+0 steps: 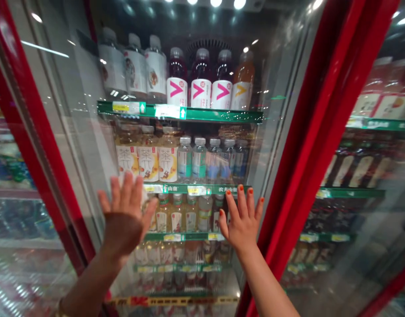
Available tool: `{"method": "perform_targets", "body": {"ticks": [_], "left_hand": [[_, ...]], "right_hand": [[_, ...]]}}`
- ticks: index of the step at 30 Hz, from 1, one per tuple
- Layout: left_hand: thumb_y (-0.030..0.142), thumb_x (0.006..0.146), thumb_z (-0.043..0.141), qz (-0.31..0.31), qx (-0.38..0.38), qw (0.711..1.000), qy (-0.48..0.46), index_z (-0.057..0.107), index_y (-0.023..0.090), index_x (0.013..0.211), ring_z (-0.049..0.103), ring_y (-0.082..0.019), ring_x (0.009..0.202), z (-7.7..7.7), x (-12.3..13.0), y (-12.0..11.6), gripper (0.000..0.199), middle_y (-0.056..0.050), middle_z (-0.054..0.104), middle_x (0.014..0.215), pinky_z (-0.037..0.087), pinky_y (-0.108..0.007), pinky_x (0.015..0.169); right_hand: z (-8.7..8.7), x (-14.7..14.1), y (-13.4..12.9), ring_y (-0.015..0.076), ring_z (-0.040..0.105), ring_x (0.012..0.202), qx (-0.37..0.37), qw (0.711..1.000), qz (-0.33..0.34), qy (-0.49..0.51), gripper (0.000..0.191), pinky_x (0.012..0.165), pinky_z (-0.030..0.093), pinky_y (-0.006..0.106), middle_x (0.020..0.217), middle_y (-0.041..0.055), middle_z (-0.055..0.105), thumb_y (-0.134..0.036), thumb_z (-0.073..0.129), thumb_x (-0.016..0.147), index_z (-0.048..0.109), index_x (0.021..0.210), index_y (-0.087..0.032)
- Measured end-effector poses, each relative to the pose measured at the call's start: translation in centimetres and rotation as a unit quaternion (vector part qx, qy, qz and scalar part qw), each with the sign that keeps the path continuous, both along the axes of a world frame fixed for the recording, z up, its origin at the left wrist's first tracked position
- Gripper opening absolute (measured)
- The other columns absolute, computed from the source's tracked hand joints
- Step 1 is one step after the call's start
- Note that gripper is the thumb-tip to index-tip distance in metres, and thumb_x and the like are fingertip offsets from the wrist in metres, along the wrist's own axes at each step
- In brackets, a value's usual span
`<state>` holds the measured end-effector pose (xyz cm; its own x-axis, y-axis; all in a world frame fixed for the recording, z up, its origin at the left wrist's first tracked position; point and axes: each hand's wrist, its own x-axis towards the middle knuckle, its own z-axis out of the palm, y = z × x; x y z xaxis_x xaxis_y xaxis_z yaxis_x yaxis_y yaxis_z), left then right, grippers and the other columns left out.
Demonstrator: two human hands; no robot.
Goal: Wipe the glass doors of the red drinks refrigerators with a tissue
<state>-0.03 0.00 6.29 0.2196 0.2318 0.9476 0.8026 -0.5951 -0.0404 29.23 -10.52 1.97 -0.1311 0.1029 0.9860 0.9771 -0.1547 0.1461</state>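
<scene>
My left hand (pixel 125 215) is raised with its fingers spread, somewhat blurred, in front of a glass-fronted drinks cooler. Behind its fingertips stand tea bottles (pixel 148 156) with white and yellow labels. My right hand (pixel 242 222), with orange-red nails, is also spread open, below a row of small bottles with blue-green labels (pixel 199 157). Neither hand holds anything. Whether the palms touch the glass, I cannot tell. A green shelf edge (pixel 182 189) with price tags runs behind the fingers.
A red door frame (pixel 308 145) slants up on the right, and another red frame (pixel 40 132) on the left. Purple drink bottles (pixel 201 83) stand on the top shelf (pixel 222 115). Lower shelves hold several more bottles (pixel 177 215). Neighbouring coolers with bottles (pixel 362 165) flank this one.
</scene>
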Motion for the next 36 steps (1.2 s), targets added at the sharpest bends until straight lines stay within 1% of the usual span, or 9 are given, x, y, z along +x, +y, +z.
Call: {"method": "perform_targets", "body": {"ticks": [3, 5, 8, 12, 20, 23, 27, 33, 36], "left_hand": [[0.047, 0.111, 0.047, -0.017, -0.032, 0.997, -0.075, 0.002, 0.023, 0.179, -0.007, -0.042, 0.174, 5.9, 2.6, 0.6, 0.085, -0.012, -0.001, 0.188, -0.002, -0.077, 0.137], [0.045, 0.111, 0.048, -0.035, 0.010, 0.999, 0.005, 0.005, 0.024, 0.179, -0.009, -0.030, 0.175, 6.6, 6.7, -0.7, 0.084, -0.006, 0.004, 0.188, -0.004, -0.063, 0.142], [0.046, 0.108, 0.056, -0.085, 0.104, 0.977, 0.168, 0.018, 0.028, 0.178, -0.005, -0.017, 0.175, 1.1, 11.1, -3.6, 0.082, 0.005, 0.020, 0.185, -0.008, -0.047, 0.145], [0.037, 0.107, 0.058, -0.079, 0.069, 0.985, 0.137, 0.018, 0.035, 0.178, 0.000, -0.019, 0.175, -5.7, 8.7, -4.3, 0.082, 0.003, 0.036, 0.179, -0.009, -0.053, 0.144], [0.037, 0.107, 0.055, -0.113, 0.000, 0.991, 0.065, 0.010, 0.036, 0.179, -0.007, -0.031, 0.174, 5.1, 13.4, -4.6, 0.085, 0.002, 0.014, 0.187, -0.012, -0.066, 0.141], [0.034, 0.105, 0.057, -0.164, 0.059, 0.957, 0.233, 0.029, 0.034, 0.176, 0.000, -0.019, 0.175, 0.7, 15.5, -6.2, 0.077, 0.006, 0.032, 0.181, -0.013, -0.051, 0.143], [0.030, 0.105, 0.054, -0.139, 0.037, 0.960, 0.242, 0.033, 0.040, 0.173, 0.008, -0.015, 0.174, -5.9, 11.0, -6.2, 0.072, 0.010, 0.047, 0.172, -0.013, -0.052, 0.144], [0.037, 0.112, 0.044, -0.033, -0.050, 0.998, 0.001, -0.006, 0.044, 0.176, -0.018, -0.032, 0.170, 1.8, 11.3, -5.3, 0.082, 0.010, -0.008, 0.184, -0.015, -0.067, 0.137], [0.035, 0.107, 0.054, -0.094, 0.016, 0.992, 0.089, 0.007, 0.035, 0.178, -0.013, -0.023, 0.172, 1.9, 16.1, -6.5, 0.085, 0.006, 0.010, 0.185, -0.016, -0.057, 0.140]], "right_hand": [[-0.4, 0.2, 0.0, 0.0323, 0.021, 0.174, 0.000, 1.000, 0.003, 0.008, 0.084, 0.142, 0.017, 0.063, 0.186, 0.0061, 0.024, -0.032, 0.063, 0.101, 0.028, 0.177, -0.027], [-0.8, 0.2, 0.0, 0.0334, 0.024, 0.173, 0.003, 1.000, 0.009, 0.012, 0.084, 0.141, 0.021, 0.063, 0.185, 0.0075, 0.027, -0.029, 0.064, 0.100, 0.029, 0.177, -0.028], [-1.8, 0.2, -0.1, 0.0331, 0.025, 0.172, 0.008, 1.000, 0.011, 0.020, 0.085, 0.140, 0.023, 0.062, 0.185, 0.0089, 0.025, -0.026, 0.061, 0.098, 0.029, 0.177, -0.027], [-3.7, -0.1, -0.4, 0.0315, 0.025, 0.173, 0.003, 0.999, 0.023, 0.042, 0.086, 0.141, 0.023, 0.058, 0.185, 0.0089, 0.027, -0.023, 0.061, 0.096, 0.031, 0.176, -0.026], [-7.4, 0.3, 0.1, 0.0358, 0.034, 0.169, 0.074, 0.989, 0.095, 0.085, 0.087, 0.130, 0.044, 0.065, 0.182, 0.0133, 0.035, -0.016, 0.052, 0.092, 0.030, 0.176, -0.022], [-8.1, 0.6, 0.2, 0.0365, 0.033, 0.169, 0.095, 0.983, 0.127, 0.096, 0.087, 0.125, 0.048, 0.068, 0.184, 0.0133, 0.031, -0.019, 0.047, 0.094, 0.024, 0.178, -0.023], [-8.4, 0.6, 0.2, 0.0352, 0.034, 0.169, 0.091, 0.978, 0.156, 0.104, 0.083, 0.127, 0.047, 0.067, 0.185, 0.0116, 0.029, -0.027, 0.042, 0.099, 0.021, 0.178, -0.025], [-8.3, 0.7, 0.0, 0.0348, 0.035, 0.169, 0.094, 0.971, 0.198, 0.097, 0.074, 0.130, 0.042, 0.067, 0.184, 0.0121, 0.029, -0.030, 0.036, 0.104, 0.024, 0.178, -0.025], [-8.5, 1.1, -0.2, 0.0377, 0.035, 0.168, 0.100, 0.966, 0.214, 0.103, 0.074, 0.127, 0.042, 0.073, 0.183, 0.0132, 0.033, -0.032, 0.037, 0.105, 0.026, 0.178, -0.027]]}}
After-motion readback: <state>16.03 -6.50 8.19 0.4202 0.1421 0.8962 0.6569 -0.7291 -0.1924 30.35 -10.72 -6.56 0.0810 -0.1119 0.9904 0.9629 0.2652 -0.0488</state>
